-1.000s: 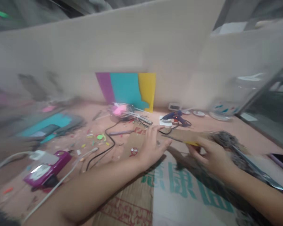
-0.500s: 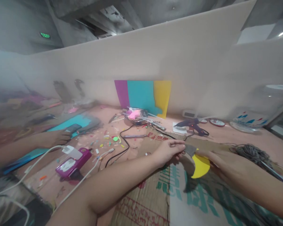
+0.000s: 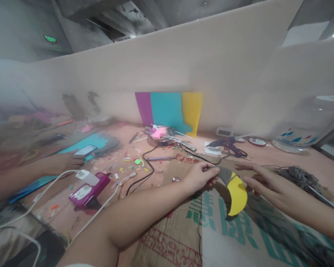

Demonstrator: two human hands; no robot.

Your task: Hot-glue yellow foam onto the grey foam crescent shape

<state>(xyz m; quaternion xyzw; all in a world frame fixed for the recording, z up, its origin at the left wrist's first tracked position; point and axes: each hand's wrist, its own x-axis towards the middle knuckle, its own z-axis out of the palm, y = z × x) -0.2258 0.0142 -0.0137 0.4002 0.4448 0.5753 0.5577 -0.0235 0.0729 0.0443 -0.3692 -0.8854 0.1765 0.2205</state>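
Observation:
Between thumb and fingers, my left hand (image 3: 202, 177) pinches the grey end of a curved crescent piece (image 3: 237, 194). Its wider part is bright yellow and tapers to a point that hangs downward. My right hand (image 3: 263, 180) is just to the right of the piece, apart from it, with fingers spread and nothing in them. Below both hands lies a flattened cardboard sheet (image 3: 167, 241) with green and red printing. A bundle of grey yarn (image 3: 300, 177) rests beyond my right forearm.
A dark glue gun (image 3: 225, 144) lies on white paper at the back. Coloured sheets (image 3: 167, 109) lean on the partition. A purple power strip (image 3: 90, 191) with a white charger, cables and scraps lie left. Another person's hand (image 3: 69, 162) is beside a phone (image 3: 85, 150). A large clear bottle (image 3: 297, 129) stands right.
My right hand has let go of the crescent piece and moved back to the right, its fingers opening. My left hand still holds the grey end. The phone at left now shows a lit screen.

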